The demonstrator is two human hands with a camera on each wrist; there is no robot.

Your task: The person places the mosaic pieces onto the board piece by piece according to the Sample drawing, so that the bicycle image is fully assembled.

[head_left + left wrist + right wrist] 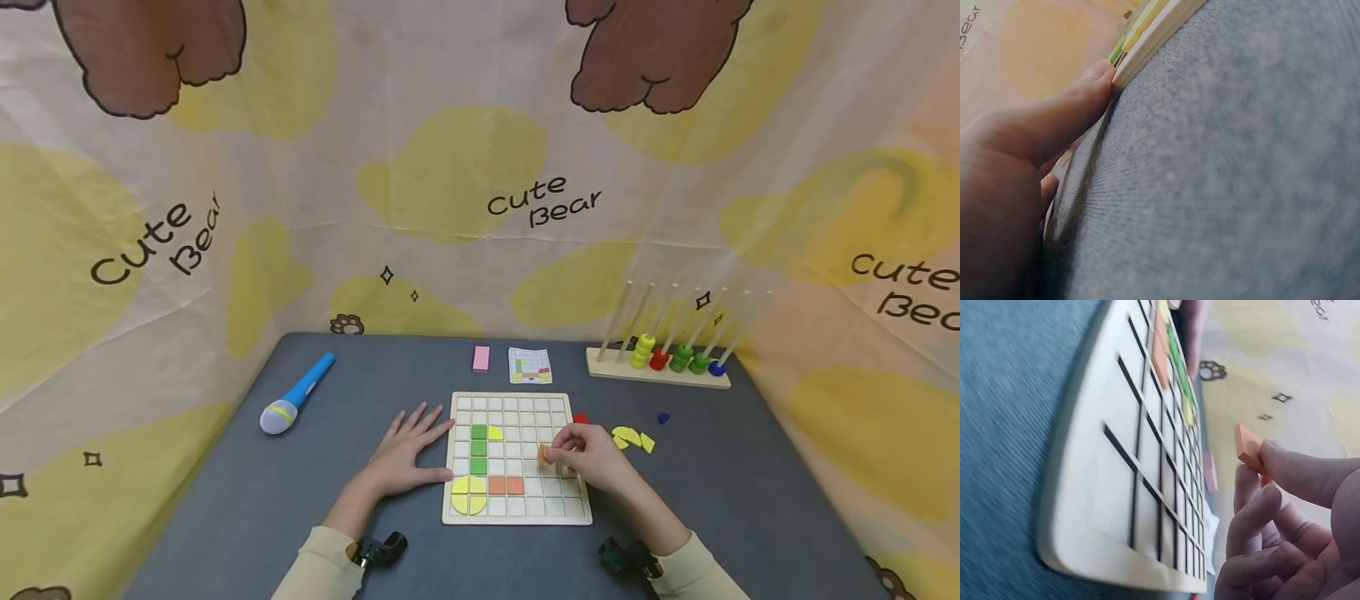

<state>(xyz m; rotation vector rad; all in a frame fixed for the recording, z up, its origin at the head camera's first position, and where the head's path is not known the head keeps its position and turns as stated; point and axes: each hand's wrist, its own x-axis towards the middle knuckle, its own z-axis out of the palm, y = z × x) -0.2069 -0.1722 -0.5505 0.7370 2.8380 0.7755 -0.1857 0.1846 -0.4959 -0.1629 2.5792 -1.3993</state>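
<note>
A white grid board (517,510) lies on the table, with green square tiles (478,448), yellow rounded tiles (468,495) and two orange square tiles (506,485) in its cells. My right hand (596,457) is above the board's right side. Between thumb and fingertips it pinches an orange tile (1249,449), which the right wrist view shows raised off the board. My left hand (408,454) rests flat with fingers spread at the board's left edge. In the left wrist view its thumb (1079,106) touches that edge.
Loose yellow tiles (633,437), a blue piece (663,418) and a red piece (581,418) lie right of the board. Behind it are a pink block (481,359) and a pattern card (530,366). A bead rack (660,375) stands back right; a toy microphone (297,395) lies left.
</note>
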